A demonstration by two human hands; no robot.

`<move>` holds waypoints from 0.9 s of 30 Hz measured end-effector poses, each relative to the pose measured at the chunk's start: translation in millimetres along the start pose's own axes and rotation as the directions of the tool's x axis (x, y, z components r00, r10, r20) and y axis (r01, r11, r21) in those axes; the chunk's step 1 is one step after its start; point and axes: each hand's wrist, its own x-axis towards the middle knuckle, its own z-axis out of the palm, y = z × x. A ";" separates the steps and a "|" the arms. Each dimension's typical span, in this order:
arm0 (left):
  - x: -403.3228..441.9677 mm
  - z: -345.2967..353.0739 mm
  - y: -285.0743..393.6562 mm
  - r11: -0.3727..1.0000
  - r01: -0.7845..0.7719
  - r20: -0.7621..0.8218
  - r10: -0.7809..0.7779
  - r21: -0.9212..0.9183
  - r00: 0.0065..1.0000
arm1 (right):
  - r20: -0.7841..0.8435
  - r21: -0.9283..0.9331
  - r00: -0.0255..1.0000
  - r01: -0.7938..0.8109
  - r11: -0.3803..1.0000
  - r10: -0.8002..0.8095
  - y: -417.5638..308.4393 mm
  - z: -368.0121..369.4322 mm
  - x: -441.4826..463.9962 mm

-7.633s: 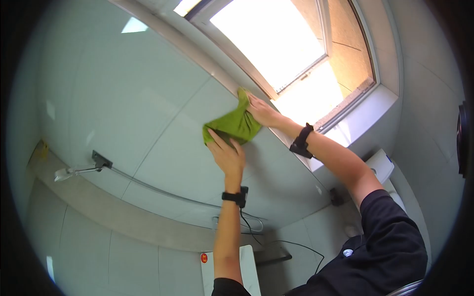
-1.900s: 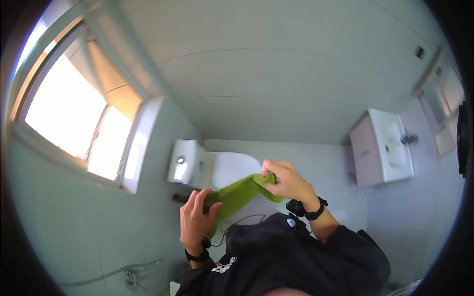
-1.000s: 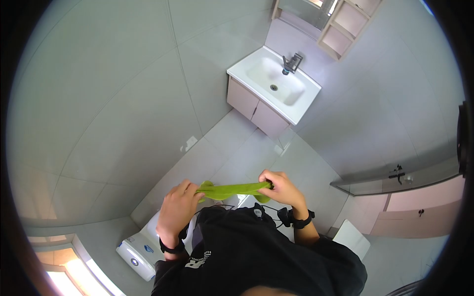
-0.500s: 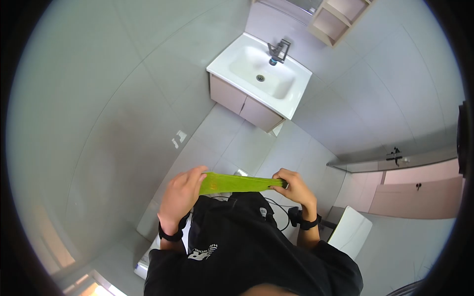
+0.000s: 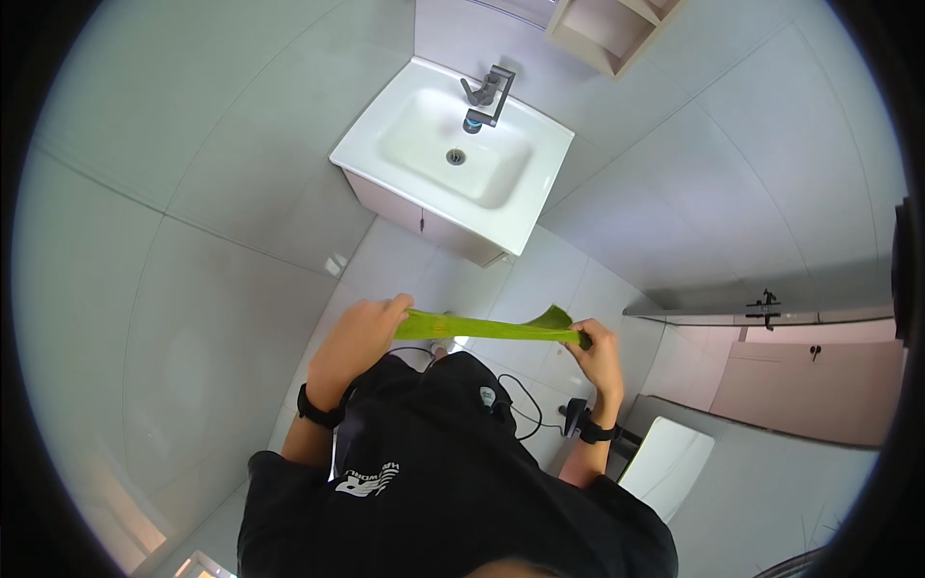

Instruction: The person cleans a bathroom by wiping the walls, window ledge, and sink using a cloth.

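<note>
A bright green cloth (image 5: 472, 328) is stretched between my hands in front of my body, a narrow strip folded lengthwise with a faint orange patch near its left end. My left hand (image 5: 355, 345) grips the left end, fingers closed over it. At the other end, my right hand (image 5: 599, 353) pinches the cloth between thumb and fingers, and a loose corner sticks up beside it. Both wrists wear black bands. The cloth hangs above the tiled floor, apart from the sink (image 5: 400, 144).
Ahead stands the white sink on a pale cabinet (image 5: 448, 231), with a dark faucet (image 5: 496, 96) at its back. An open shelf (image 5: 602, 34) hangs on the wall. At right are a white-topped small table (image 5: 665, 467) and a black cable (image 5: 528, 409) on the floor.
The sink appears closer and larger. The cloth has become narrower in view, and a corner now sticks up near my right hand. Both hands still hold its ends.
</note>
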 end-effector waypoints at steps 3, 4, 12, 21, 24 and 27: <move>43.4 25.6 -23.5 0.996 -0.013 0.020 0.011 0.084 1.000 | 0.045 -0.002 0.998 0.046 0.999 -0.046 31.2 5.8 27.0; 51.8 34.4 -30.1 0.992 -0.012 0.033 0.008 0.123 0.999 | 0.076 0.000 0.996 0.046 0.999 -0.046 33.7 5.1 37.5; 93.0 59.9 -73.1 0.959 0.072 -0.067 -0.055 0.274 0.996 | 0.146 0.031 0.987 -0.078 0.996 0.073 59.3 26.6 86.2; 123.6 108.0 -139.9 0.924 0.381 0.025 -0.382 0.012 0.924 | 0.112 -0.084 0.985 -0.122 0.989 0.131 107.7 94.6 115.5; 146.5 133.3 -159.1 0.899 0.411 -0.146 -0.432 -0.153 0.890 | 0.035 -0.260 0.975 -0.202 0.944 0.218 99.9 116.3 148.2; 189.2 146.9 -187.2 0.829 0.461 -0.240 -0.540 -0.317 0.807 | -0.032 -0.207 0.955 -0.294 0.933 0.294 94.1 153.3 200.0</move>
